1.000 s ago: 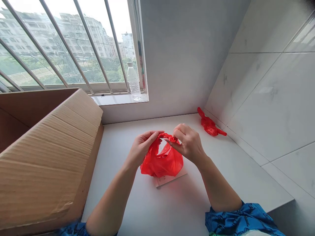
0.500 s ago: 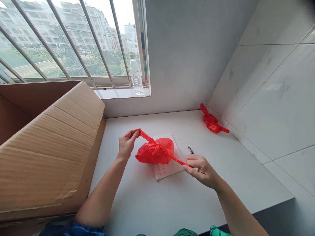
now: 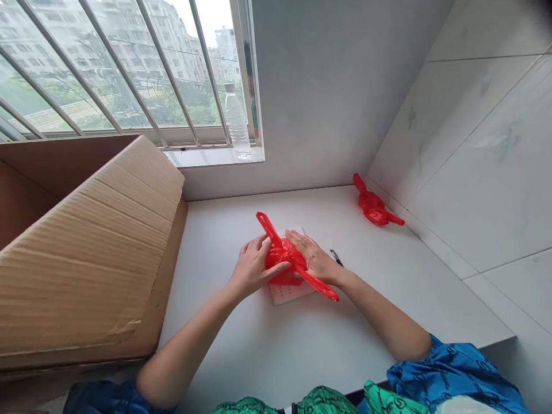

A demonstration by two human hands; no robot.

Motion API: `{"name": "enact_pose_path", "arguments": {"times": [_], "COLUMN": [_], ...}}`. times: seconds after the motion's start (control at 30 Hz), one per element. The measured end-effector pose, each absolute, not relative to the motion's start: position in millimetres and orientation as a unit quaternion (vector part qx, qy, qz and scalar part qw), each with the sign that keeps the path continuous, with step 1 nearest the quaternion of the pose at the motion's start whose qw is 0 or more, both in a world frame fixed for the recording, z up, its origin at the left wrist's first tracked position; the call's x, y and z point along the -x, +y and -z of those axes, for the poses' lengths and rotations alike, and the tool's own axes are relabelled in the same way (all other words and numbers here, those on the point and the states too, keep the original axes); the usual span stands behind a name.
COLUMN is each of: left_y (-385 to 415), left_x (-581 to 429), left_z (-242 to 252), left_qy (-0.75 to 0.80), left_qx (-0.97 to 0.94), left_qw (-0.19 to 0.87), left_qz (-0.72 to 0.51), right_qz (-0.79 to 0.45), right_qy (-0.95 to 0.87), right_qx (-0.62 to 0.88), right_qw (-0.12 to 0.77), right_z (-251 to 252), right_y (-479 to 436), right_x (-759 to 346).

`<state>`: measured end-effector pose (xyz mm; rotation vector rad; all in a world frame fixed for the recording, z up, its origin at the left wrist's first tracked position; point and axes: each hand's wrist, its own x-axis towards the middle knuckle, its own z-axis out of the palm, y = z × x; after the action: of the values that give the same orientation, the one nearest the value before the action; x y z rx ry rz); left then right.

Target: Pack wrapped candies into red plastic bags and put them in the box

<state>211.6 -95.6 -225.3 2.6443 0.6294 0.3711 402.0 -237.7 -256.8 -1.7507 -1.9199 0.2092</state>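
A knotted red plastic bag [image 3: 282,256] lies on a white paper sheet [image 3: 287,292] in the middle of the white counter [image 3: 302,339]. My left hand [image 3: 254,267] rests on its left side, fingers stretched and thumb against the plastic. My right hand [image 3: 313,257] lies flat on its right side with fingers extended. Both palms press the bundle down. One tied handle sticks up to the far left, the other trails out to the near right over my right wrist.
A large cardboard box [image 3: 86,247] fills the left side. A second red bag [image 3: 374,207] lies at the far right by the tiled wall. A black pen [image 3: 335,256] sits right of my right hand. A water bottle [image 3: 237,121] stands on the windowsill.
A second ago both hands tied the handles; then they pulled the ends apart. Now they have let go of the ends and lie flat on the bag.
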Motion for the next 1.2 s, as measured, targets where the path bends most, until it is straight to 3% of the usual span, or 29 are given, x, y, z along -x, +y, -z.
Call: {"name": "enact_pose_path", "arguments": {"times": [0.17, 0.43, 0.87, 1.2], "left_y": [-86, -74, -73, -74], "left_x": [-227, -223, -223, -224], "left_z": [256, 295, 306, 306], "left_qy": [0.192, 0.196, 0.183, 0.190], "left_qx": [-0.960, -0.960, -0.964, -0.962], "left_qw": [0.115, 0.102, 0.108, 0.116], "left_qz": [-0.170, -0.170, -0.161, -0.155], "right_qz": [-0.121, -0.120, -0.067, -0.059], "right_qy": [-0.655, -0.641, -0.664, -0.665], "right_qx": [0.680, 0.714, 0.724, 0.722], "right_qw": [0.305, 0.253, 0.177, 0.184], "right_z": [271, 296, 303, 301], "right_y": [-199, -193, -192, -193], "right_x": [-396, -393, -390, -389]}}
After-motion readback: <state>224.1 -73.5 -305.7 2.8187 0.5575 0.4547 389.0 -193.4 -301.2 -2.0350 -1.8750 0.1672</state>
